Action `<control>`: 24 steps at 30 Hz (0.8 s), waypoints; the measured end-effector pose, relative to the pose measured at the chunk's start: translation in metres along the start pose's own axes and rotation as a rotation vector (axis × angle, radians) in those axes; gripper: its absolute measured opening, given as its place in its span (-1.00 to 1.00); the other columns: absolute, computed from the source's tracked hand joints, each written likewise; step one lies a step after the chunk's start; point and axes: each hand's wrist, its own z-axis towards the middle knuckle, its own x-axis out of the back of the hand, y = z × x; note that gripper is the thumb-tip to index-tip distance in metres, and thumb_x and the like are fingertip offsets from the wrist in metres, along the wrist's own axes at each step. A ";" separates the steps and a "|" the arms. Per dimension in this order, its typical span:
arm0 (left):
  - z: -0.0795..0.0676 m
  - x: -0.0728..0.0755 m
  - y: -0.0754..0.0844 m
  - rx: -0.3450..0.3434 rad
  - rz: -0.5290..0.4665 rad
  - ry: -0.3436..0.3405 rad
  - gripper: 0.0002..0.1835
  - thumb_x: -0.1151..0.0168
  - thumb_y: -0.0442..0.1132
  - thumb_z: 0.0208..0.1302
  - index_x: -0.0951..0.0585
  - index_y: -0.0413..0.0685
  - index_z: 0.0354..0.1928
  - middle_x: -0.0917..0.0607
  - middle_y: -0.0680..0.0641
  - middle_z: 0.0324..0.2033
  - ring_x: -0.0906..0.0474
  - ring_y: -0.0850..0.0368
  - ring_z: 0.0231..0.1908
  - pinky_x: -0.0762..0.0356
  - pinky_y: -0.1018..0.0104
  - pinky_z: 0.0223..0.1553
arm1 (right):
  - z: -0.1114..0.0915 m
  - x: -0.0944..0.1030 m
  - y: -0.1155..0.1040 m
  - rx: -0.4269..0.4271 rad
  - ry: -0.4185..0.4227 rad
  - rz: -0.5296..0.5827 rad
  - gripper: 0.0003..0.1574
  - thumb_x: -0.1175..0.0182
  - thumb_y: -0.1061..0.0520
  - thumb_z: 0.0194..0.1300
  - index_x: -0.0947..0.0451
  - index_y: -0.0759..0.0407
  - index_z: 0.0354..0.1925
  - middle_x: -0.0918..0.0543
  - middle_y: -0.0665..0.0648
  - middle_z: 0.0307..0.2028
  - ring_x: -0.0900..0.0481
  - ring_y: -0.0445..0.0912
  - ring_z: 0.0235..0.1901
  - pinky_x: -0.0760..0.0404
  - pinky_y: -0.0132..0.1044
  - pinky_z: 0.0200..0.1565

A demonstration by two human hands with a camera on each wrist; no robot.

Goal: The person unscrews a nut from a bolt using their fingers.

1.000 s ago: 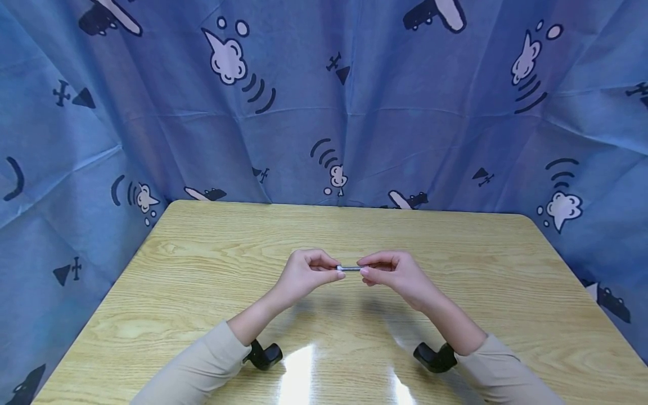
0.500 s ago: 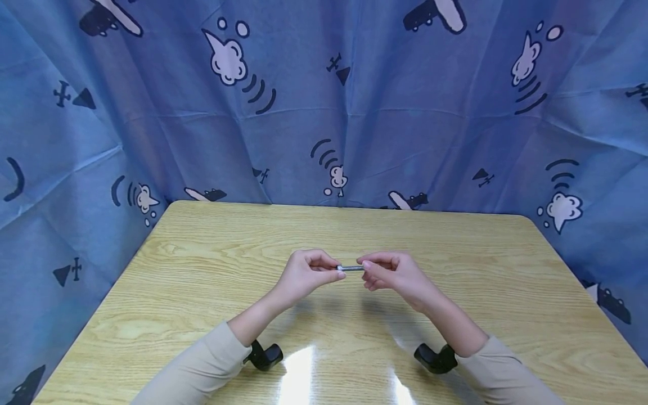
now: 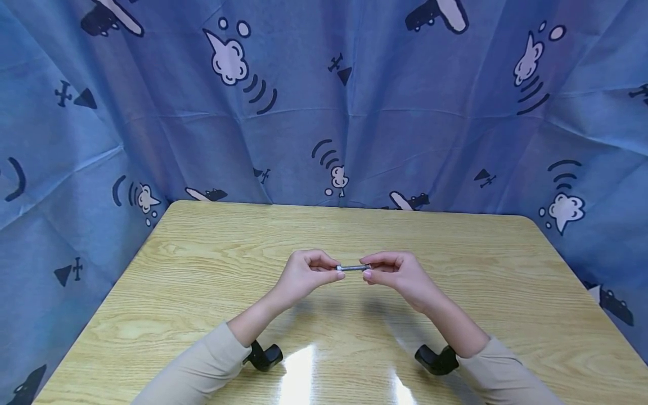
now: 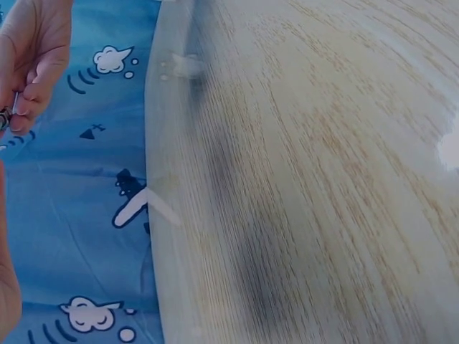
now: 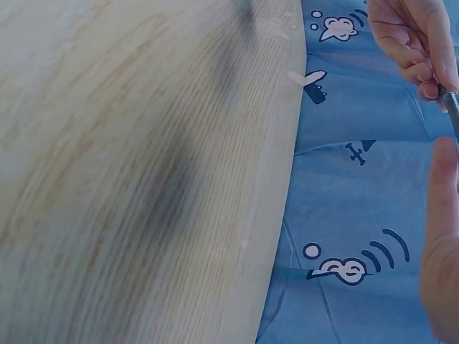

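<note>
A slim metal bolt [image 3: 351, 268] lies level in the air above the table, between both hands. My left hand [image 3: 306, 273] pinches its left end with thumb and fingertips. At the other end sits a small nut [image 3: 368, 267], pinched by the thumb and index finger of my right hand [image 3: 402, 275]. The left wrist view catches the right hand [image 4: 39, 54] and a shiny bit of the nut [image 4: 3, 118] at the frame's edge. In the right wrist view the bolt's grey shaft [image 5: 450, 104] runs out from the left hand's fingers [image 5: 412, 43].
A wood-grain table [image 3: 243, 236] spreads below the hands, with bright glare near the front. Blue patterned curtain [image 3: 304, 112] hangs behind it and at both sides. Black wrist camera mounts [image 3: 265, 356] stick out below the forearms.
The right thumb slid upward over the bolt's end, then came back down. The right fingers now sit slightly farther right, baring more of the bolt's end. The left hand stays still.
</note>
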 end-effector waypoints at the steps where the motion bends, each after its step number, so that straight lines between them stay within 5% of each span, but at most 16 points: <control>1: 0.000 0.000 -0.001 -0.002 -0.003 0.000 -0.83 -0.32 -0.45 0.08 -0.62 -0.41 -0.27 -0.68 -0.11 -0.40 -0.63 0.24 -0.41 -0.61 0.35 -0.29 | 0.000 0.000 0.000 0.002 0.000 0.001 -0.54 -0.25 0.29 0.18 -0.45 0.56 0.00 -0.64 0.21 -0.24 -0.65 -0.16 -0.33 -0.62 -0.27 -0.16; 9: 0.011 0.001 -0.030 -0.012 -0.009 0.004 -0.78 -0.40 -0.35 0.05 -0.65 -0.31 -0.26 -0.69 -0.10 -0.38 -0.65 0.18 -0.39 -0.62 0.32 -0.29 | 0.000 0.001 0.001 -0.001 -0.004 0.015 -0.53 -0.26 0.29 0.18 -0.45 0.56 0.01 -0.67 0.17 -0.27 -0.65 -0.16 -0.33 -0.62 -0.27 -0.17; 24: 0.011 0.002 -0.030 -0.009 -0.006 -0.008 -0.79 -0.38 -0.38 0.05 -0.64 -0.34 -0.25 -0.69 -0.10 -0.37 -0.64 0.20 -0.40 -0.62 0.33 -0.29 | 0.001 0.003 0.004 -0.014 -0.001 0.013 -0.49 -0.26 0.34 0.15 -0.41 0.60 0.03 -0.69 0.13 -0.23 -0.67 -0.17 -0.29 -0.62 -0.28 -0.16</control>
